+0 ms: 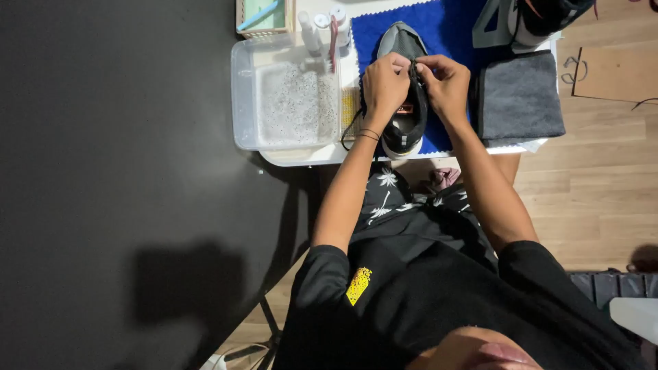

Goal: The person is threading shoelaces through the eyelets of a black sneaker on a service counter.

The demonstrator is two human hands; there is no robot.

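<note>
Pinching the black lace [413,74] at the shoe's tongue, the fingers [404,66] of both the left hand [385,83] and right hand [447,83] are closed tight on it. Pulling evenly looks wise, keeping the grey shoe [406,120] flat on the blue cloth [452,31], beside the clear tub [288,96] on the surface [301,156].

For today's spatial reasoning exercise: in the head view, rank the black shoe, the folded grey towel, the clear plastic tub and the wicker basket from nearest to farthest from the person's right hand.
1. Black shoe: touched by the right hand, directly beneath it.
2. Folded grey towel: just outside that hand, at the table's edge.
3. Clear plastic tub: beyond the left hand, on the opposite side.
4. Wicker basket: far corner, behind the tub.
</note>
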